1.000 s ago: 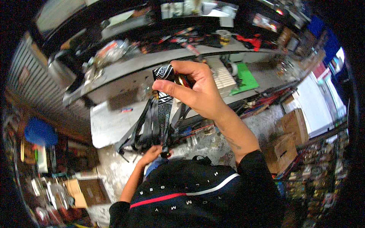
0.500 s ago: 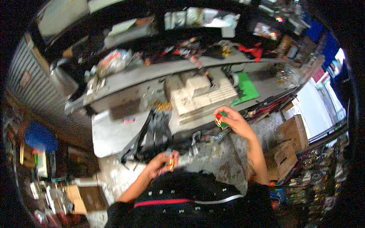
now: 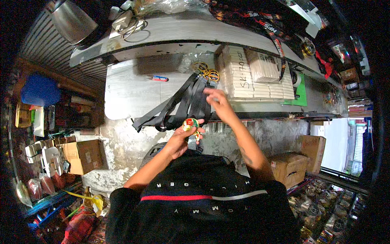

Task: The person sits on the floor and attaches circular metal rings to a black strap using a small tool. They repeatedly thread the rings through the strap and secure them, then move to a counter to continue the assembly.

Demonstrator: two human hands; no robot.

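My left hand [image 3: 180, 140] holds a round, shiny medallion [image 3: 189, 124] in red, green and gold, and a smaller gold-and-red piece shows below it between the fingers. My right hand [image 3: 221, 106] carries nothing that I can see. Its index finger stretches out over the right side of the black straps [image 3: 178, 101]; whether it touches them I cannot tell. The straps lie in a bundle across the bench, hanging over its front edge. Gold rings [image 3: 207, 73] and grey metal clips sit at their upper end.
Stacked white boxes [image 3: 239, 77] stand right of the straps, beside a green sheet [image 3: 300, 91]. A blue-and-red cutter [image 3: 159, 78] lies on the bench [image 3: 126, 93]. A raised shelf [image 3: 162, 34] runs behind, with a metal kettle [image 3: 75, 22]. Cardboard boxes [image 3: 290, 164] are at the right.
The round medallion has passed from my right hand to my left. My right hand has moved left to the straps. The view has turned, and the bench sits higher in it.
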